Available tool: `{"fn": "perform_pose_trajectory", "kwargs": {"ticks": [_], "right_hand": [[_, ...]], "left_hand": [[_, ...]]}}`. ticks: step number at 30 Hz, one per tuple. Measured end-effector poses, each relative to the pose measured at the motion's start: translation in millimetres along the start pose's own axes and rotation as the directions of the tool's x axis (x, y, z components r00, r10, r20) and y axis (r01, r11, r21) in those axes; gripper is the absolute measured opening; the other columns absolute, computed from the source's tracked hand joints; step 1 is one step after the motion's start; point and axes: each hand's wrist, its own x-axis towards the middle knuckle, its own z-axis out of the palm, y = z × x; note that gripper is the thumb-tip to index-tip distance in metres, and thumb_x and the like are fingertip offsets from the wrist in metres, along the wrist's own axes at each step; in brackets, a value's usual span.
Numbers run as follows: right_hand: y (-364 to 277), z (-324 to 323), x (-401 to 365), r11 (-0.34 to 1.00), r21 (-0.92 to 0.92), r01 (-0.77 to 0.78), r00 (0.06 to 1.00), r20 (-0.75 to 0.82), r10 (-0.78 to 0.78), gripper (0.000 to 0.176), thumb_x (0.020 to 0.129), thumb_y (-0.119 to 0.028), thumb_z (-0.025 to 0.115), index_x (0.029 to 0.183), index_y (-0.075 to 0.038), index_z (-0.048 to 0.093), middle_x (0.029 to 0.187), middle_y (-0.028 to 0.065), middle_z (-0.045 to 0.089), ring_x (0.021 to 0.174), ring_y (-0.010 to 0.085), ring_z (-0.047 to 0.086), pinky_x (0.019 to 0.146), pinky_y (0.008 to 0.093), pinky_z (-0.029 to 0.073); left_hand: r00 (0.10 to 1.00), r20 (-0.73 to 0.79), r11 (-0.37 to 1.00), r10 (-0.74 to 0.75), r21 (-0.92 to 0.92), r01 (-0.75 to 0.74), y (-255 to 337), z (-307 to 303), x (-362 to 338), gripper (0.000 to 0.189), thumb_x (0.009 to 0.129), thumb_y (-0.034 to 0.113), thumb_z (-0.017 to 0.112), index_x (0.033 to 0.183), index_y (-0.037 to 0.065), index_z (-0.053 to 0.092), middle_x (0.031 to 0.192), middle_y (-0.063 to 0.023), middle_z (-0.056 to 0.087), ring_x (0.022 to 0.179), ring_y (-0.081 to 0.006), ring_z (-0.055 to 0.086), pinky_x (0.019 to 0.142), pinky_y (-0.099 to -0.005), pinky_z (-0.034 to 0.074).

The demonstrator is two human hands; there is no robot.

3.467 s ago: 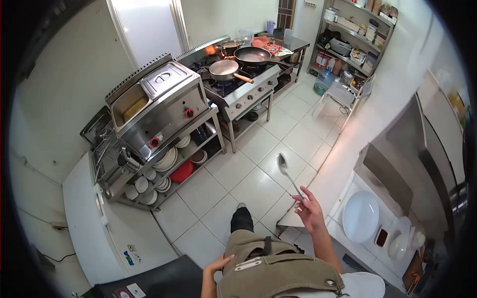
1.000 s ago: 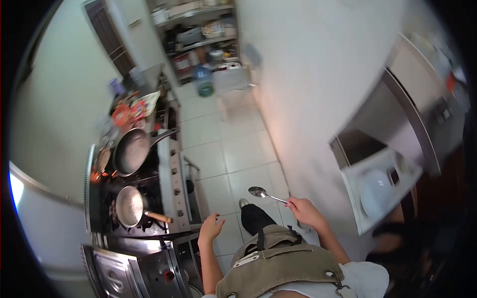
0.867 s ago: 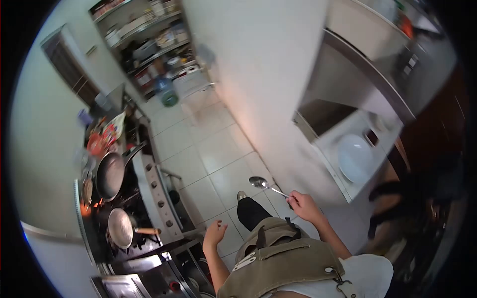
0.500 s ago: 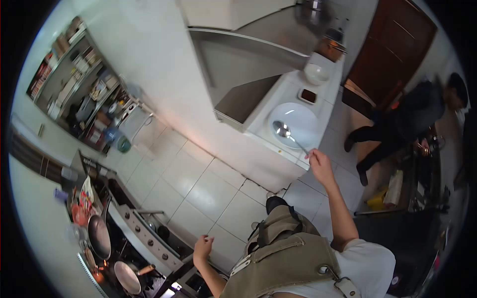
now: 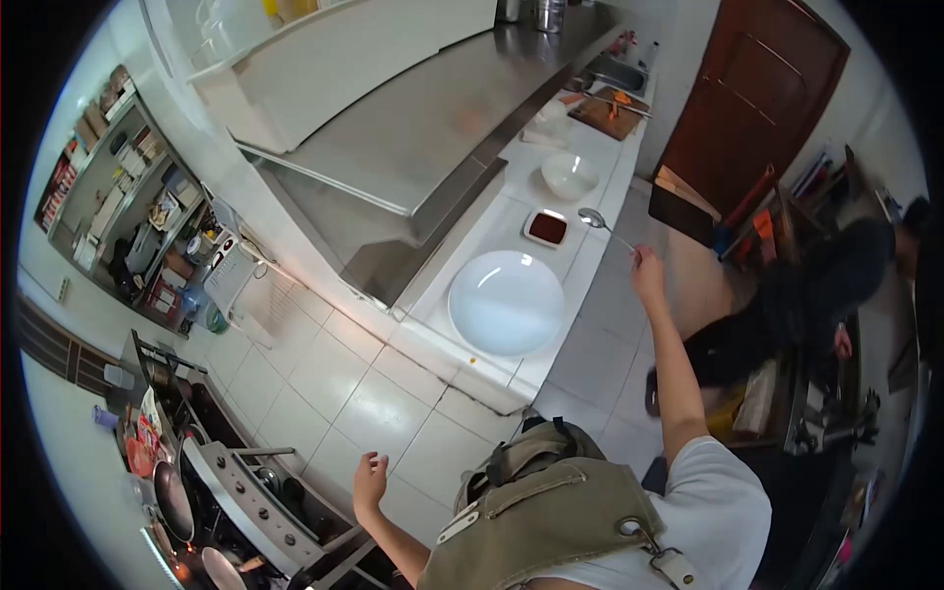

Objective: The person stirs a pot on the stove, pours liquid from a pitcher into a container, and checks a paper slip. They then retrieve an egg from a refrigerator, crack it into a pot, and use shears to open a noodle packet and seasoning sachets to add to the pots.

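Observation:
My right hand (image 5: 646,271) grips the end of a metal spoon (image 5: 592,218) by its handle. The spoon's bowl points left, over the edge of the white counter (image 5: 511,379) beside a small square dish of dark red sauce (image 5: 547,228). A large round white plate (image 5: 506,303) lies on the near end of the counter, with nothing visible on it. Behind the dish stands a white bowl (image 5: 569,176). My left hand (image 5: 370,479) hangs over the floor near the stove, holding nothing, its fingers loosely apart.
A stove (image 5: 246,501) with pans, including a frying pan (image 5: 174,503), stands at lower left. A steel shelf (image 5: 393,138) overhangs the counter. Farther back is a cutting board (image 5: 608,116) with orange pieces. A person in dark clothes (image 5: 787,305) bends at the right.
My right hand has carried the spoon from above the large plate farther along the counter, near the sauce dish. The view has shifted forward, and the person at right has bent lower.

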Motion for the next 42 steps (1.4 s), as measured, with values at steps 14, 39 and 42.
{"fn": "perform_pose_trajectory", "kwargs": {"ticks": [14,39,42], "right_hand": [[46.1,114.5,104.8,0.975,0.109,0.191,0.974,0.105,-0.202,0.011,0.08,-0.004,0.051,0.087,-0.005,0.059,0.084,0.0185,0.057,0.076,0.0376,0.057,0.067,0.044,0.046],[-127.2,96.8,17.6,0.639,0.633,0.437,0.899,-0.339,-0.278,0.021,0.088,-0.006,0.048,0.107,0.001,0.052,0.104,0.0161,0.054,0.097,0.032,0.051,0.088,0.0414,0.039],[-235.3,42.0,-97.6,0.076,0.887,0.456,0.649,-0.272,-0.711,0.015,0.091,-0.005,0.044,0.104,0.003,0.046,0.107,0.018,0.046,0.099,0.0302,0.047,0.088,0.0407,0.039]], "left_hand": [[0.992,-0.097,0.994,-0.08,-0.076,0.073,71.9,83.7,-8.8,0.043,0.083,0.034,0.058,0.113,0.004,0.055,0.099,-0.0188,0.064,0.092,-0.0319,0.061,0.079,-0.0382,0.047],[0.568,-0.344,0.661,-0.748,-0.463,0.59,22.8,156.3,-268.4,0.05,0.084,0.04,0.055,0.118,0.004,0.052,0.117,-0.0188,0.056,0.109,-0.0329,0.053,0.092,-0.0402,0.042],[0.318,-0.326,0.453,-0.89,-0.57,0.685,34.7,184.9,-351.0,0.048,0.085,0.039,0.054,0.119,0.005,0.052,0.118,-0.0182,0.055,0.111,-0.0317,0.051,0.094,-0.0401,0.041]]}}
